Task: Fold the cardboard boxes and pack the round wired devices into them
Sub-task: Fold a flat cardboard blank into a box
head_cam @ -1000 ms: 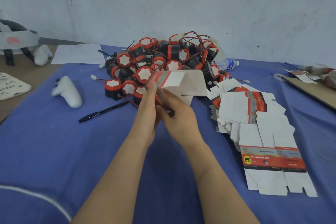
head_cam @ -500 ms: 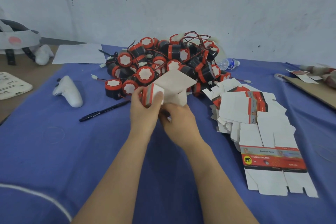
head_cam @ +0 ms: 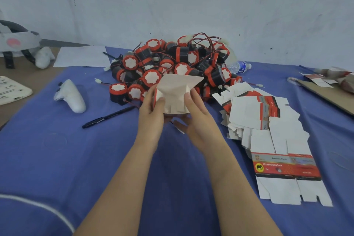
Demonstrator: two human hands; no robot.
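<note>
Cardboard box [head_cam: 177,92], half formed, is held up over the counter [head_cam: 76,159] just in front of the pile of round wired devices [head_cam: 172,63], with its white inside facing the camera and its flaps splayed. Left hand [head_cam: 151,115] grips the left wall, thumb pressed on the inside, fingers wrapped behind. Right hand [head_cam: 199,120] clamps the right side, thumb on the wall, fingers loosely spread beneath the bottom edge.

Step in hand looks like closing the bottom flaps. I'd square the tube first, fold the small side flaps in, then tuck the tabbed flap until it locks (thin card, probably creases if forced off the score line). Leave the big top flap open for loading. No device is in the box that I can see.

Around:
- stack of flat boxes [head_cam: 256,113] just right of the hands
- printed flat box [head_cam: 285,166] nearer the camera
- black pen [head_cam: 109,117] and white controller [head_cam: 70,96] to the left
- water bottle [head_cam: 239,66] behind the pile

In the way: the red wires [head_cam: 201,37] on the pile are tangled, so pulling one device likely drags its neighbours. The pen lies near the left hand.
</note>
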